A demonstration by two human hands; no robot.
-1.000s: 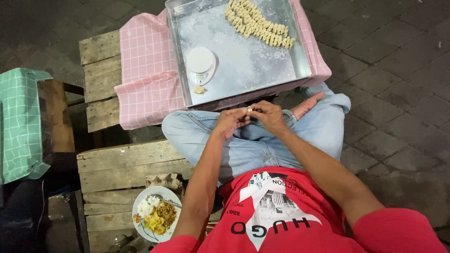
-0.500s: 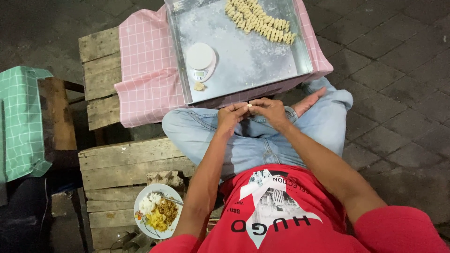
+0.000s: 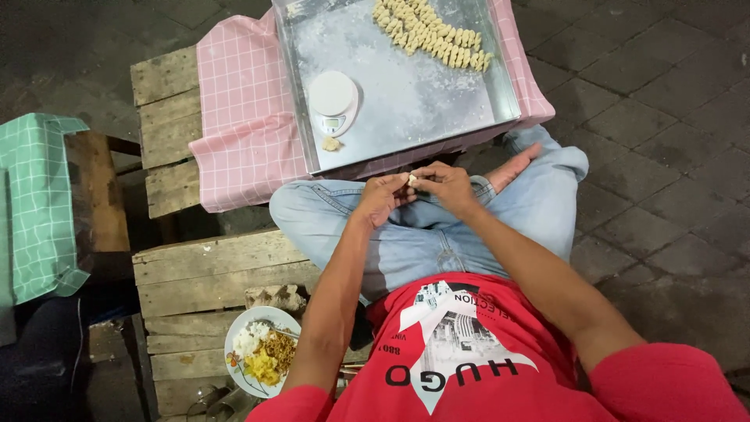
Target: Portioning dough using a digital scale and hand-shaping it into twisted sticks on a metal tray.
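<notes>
Head view, looking down at lap. Person sits cross-legged on wooden pallets, jeans, red shirt.

L hand (image 3: pixel 380 199) + R hand (image 3: pixel 443 185) meet over the knees, fingertips together on one small dough piece (image 3: pixel 412 180). Both grips closed to a pinch on it; piece mostly hidden by fingers, so long axis can't be told. It sits between the two hands, L fingers on its left side, R fingers on its right, about equally near.

Just ahead of hands: metal tray (image 3: pixel 437 117) on pink checked cloth (image 3: pixel 242 117) over low desk. On tray: small white scale (image 3: pixel 334 101) near the front-left corner, loose dough lump (image 3: pixel 331 144) just beside it, rows of shaped pieces (image 3: pixel 426 31) at far edge, well apart from hands.

Left, by the hip: plate of rice and food (image 3: pixel 262 359). Green checked cloth (image 3: pixel 35 211) far left.
</notes>
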